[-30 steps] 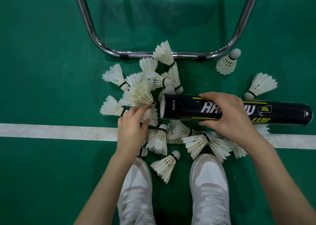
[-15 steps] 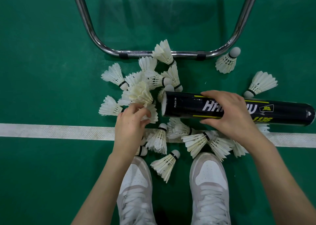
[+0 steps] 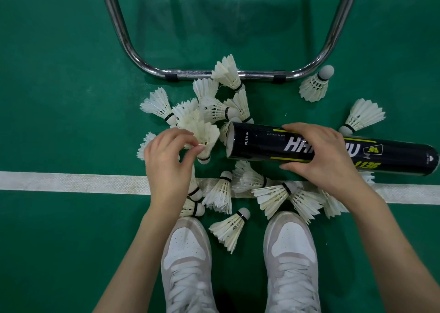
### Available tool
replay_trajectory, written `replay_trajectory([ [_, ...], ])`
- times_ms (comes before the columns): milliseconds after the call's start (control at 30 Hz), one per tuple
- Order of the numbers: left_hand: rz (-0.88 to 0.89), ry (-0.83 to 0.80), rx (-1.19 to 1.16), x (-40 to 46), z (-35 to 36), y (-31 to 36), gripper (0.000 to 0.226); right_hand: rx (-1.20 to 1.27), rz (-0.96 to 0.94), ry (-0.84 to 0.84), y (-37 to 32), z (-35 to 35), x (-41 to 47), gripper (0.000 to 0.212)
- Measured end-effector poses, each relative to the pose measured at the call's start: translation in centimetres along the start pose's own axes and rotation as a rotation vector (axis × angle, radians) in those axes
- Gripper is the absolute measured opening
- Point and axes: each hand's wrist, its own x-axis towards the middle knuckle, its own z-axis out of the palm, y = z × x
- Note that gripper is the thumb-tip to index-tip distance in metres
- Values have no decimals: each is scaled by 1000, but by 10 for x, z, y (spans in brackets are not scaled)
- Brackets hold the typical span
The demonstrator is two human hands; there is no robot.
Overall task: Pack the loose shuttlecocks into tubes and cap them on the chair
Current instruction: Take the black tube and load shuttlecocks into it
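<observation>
down on the green floor (image 3: 59, 98), a black tube (image 3: 262, 143) is held lying on its side by the right hand (image 3: 326, 155). the fingers are curled over the top of the tube and the thumb is pressed against its near side. the open end of the tube is pointed to the left, and the words "push in" can be read beside that end. the far end of the tube is stretched out to the right, above the floor.

just left of the open end, a shuttlecock (image 3: 206, 137) is pinched by the left hand (image 3: 166, 160). its feathers are held between the thumb and the first fingers, and its small cork tip is pointed down toward the person. the shuttlecock is close to the tube's mouth but is not inside it.

many loose shuttlecocks (image 3: 221, 193) are scattered on the floor around both hands. some are piled together behind the left hand, and some are laid across a white line (image 3: 71, 181) that is painted on the floor. one is tipped against a shiny metal chair leg bar (image 3: 257, 75), which is bent in a u shape at the top. two more shuttlecocks (image 3: 314, 86) are set apart on the right, beyond the tube.

two white shoes (image 3: 290, 248) are seen at the bottom, with one shuttlecock lying between their toes.
</observation>
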Motion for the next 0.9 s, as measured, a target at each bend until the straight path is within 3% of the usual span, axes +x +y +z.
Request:
replay_trajectory([
  [133,-280,16,-309,1,-10,19,13,1,6,-7,0,2,-1,74],
  [200,-332,53,-400,1,-11,26,15,0,7,-11,1,3,-2,74],
  [400,-385,42,-572,2,-9,29,14,-7,6,-19,1,5,-4,74],
  [767,-406,-223,-767,-18,14,44,5,1,15,-19,-2,5,-7,74],
  [900,-457,-309,-794,-18,15,43,15,10,23,-14,-2,5,-7,74],
])
